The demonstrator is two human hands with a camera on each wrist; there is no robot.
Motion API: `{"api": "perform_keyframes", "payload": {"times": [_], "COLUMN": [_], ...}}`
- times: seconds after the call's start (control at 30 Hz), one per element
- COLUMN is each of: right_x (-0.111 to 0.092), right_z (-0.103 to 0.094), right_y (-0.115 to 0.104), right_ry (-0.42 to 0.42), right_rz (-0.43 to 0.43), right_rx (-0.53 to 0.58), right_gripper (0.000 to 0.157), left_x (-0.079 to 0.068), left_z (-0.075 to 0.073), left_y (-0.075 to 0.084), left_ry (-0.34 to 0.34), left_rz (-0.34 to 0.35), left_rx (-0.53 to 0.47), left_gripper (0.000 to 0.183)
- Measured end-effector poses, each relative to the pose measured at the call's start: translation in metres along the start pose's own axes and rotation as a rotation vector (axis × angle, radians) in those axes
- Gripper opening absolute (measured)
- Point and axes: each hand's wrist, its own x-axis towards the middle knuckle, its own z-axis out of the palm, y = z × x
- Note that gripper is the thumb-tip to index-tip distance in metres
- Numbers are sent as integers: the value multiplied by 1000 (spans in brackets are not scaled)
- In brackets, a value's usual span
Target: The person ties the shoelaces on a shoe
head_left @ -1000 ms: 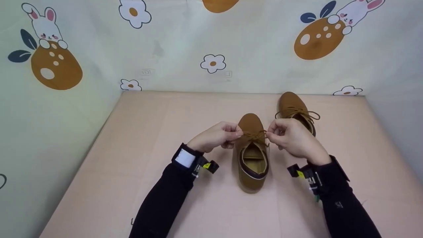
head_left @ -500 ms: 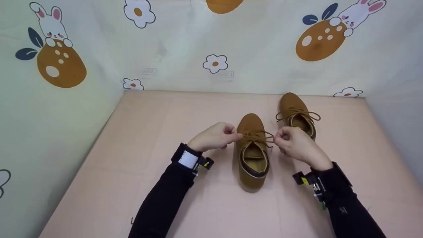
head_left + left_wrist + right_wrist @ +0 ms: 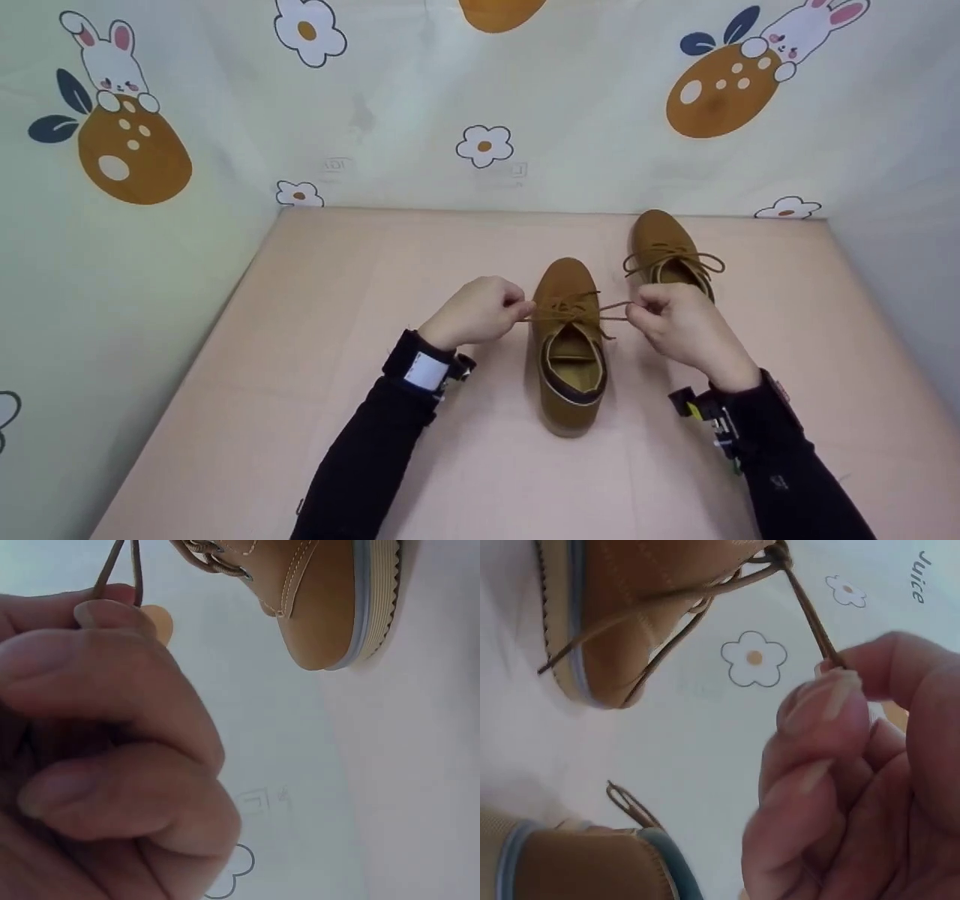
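Observation:
A brown lace-up shoe (image 3: 568, 279) stands on the pale pink surface between both hands, toe pointing away. My left hand (image 3: 474, 310) pinches a loop of its brown shoelace (image 3: 137, 574) between thumb and forefinger, drawn out to the left. On the other side, my right hand (image 3: 686, 328) pinches a second loop, whose two strands run taut from the knot (image 3: 779, 555) to the fingertips. A loose lace end (image 3: 562, 656) hangs down the shoe's side in the right wrist view. The remaining fingers of each hand are curled in.
The matching shoe (image 3: 655, 229), its laces in a bow, stands at the back right, partly behind my right hand. A printed cloth wall (image 3: 405, 105) with rabbits and flowers rises behind the pink surface (image 3: 337, 262) and along both sides.
Both hands have moved apart, the right one to the right and the left slightly left. The lace loops between them and the shoe now stretch longer, and the knot looks tighter.

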Motion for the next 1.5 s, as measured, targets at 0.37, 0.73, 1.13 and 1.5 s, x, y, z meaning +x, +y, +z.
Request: {"api": "perform_keyframes", "payload": {"times": [0.37,0.73,1.13,1.5], "right_x": [-3,-3,-1,-2], "right_z": [1,3,-1,-4], "right_y": [1,-2,5,7], "right_ry": [-213,-134,-39,52], "right_rz": [72,-53,-55,-86], "right_rx": [-97,-8,-94,-140], "right_gripper": [17,27,28,32], "left_x": [-2,0,-3,-2], "left_z": [0,-1,-6,-5], "left_y": [0,-7,-6,-7], "left_ry": [38,5,-34,8], "left_rz": [-17,-1,11,61], "left_rx": [-28,-46,-6,39], "left_gripper": [45,43,44,41]}}
